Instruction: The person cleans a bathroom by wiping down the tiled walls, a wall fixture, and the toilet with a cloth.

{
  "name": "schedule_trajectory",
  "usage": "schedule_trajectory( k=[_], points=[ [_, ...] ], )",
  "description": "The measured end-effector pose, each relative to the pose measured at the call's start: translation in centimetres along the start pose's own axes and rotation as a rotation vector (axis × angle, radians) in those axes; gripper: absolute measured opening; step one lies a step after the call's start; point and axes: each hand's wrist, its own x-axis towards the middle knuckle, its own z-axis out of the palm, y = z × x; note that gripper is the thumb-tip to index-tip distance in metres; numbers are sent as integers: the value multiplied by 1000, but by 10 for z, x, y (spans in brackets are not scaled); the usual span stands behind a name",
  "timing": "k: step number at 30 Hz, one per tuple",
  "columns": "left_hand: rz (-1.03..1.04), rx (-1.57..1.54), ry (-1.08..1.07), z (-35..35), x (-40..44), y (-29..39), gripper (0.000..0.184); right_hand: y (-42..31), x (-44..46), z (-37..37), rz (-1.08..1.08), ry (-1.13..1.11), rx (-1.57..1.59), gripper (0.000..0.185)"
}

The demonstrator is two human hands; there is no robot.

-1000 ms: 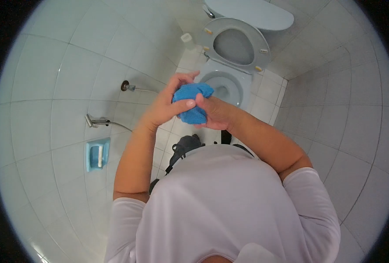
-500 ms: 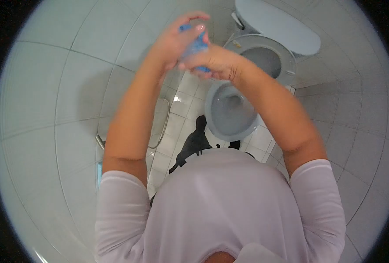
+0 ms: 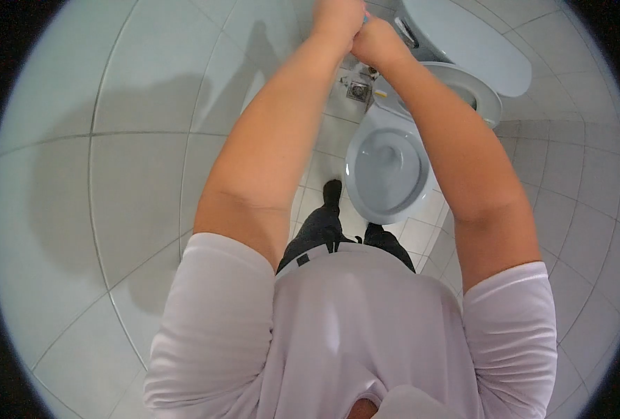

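Extended farther than before, left hand [image 3: 338,17] and right hand [image 3: 378,43] meet left of the glossy, oval-bowled toilet [image 3: 393,167], arms [image 3: 264,146] nearly straight, both gripping blue cloth [image 3: 365,19], mostly hidden between them.

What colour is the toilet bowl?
The toilet bowl is plain pale blue-grey, best seen in the head view, the only one.

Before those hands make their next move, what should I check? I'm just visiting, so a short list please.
1. Left hand fully visible: not ok, cropped by the top edge.
2. Right hand close to the left: ok.
3. Grip on the blue item: cannot tell, only a sliver shows.
4. Toilet seat raised: ok.
5. Left foot apart from the toilet bowl: ok.
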Motion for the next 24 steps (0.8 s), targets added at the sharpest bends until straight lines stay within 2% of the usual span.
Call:
schedule_trajectory(
  k=[2,4,6,8,10,13,15,17,19,20,21,22,24],
  points=[
    [-14,-67,57,-10,-1,-1,11,-12,-7,-2,-40,58,84,36],
    [-108,-305,76,-17,-2,-10,12,-23,-12,-9,-85,117,179,32],
    [-98,-320,135,-22,-4,-12,12,-33,-17,-15,-231,89,76,29],
    [-90,-327,194,-25,-7,-15,13,-36,-22,-15,-267,105,78,30],
    [-176,-283,244,-23,-12,-19,14,-34,-32,-18,-292,126,88,31],
    [-159,-452,336,-26,-12,-23,18,-42,-38,-35,-265,103,125,34],
    [-206,-498,404,-28,-18,-28,19,-48,-40,-37,19,-87,79,35],
    [-258,-542,468,-30,-23,-24,20,-52,-41,-33,34,-91,68,31],
    [-264,-464,229,-41,-32,-6,29,-51,-40,-35,41,-100,56,29],
    [-260,-467,231,-52,-40,-1,29,-49,-43,-33,67,-144,328,31],
    [-227,-261,-102,-66,-45,4,32,-47,-45,-33,92,-187,601,37],
    [-184,-46,-435,-75,-51,10,35,-48,-51,-38,89,-180,599,37],
    [-151,25,-517,-83,-66,24,35,-49,-74,-48,85,-521,1364,33]
  ],
)
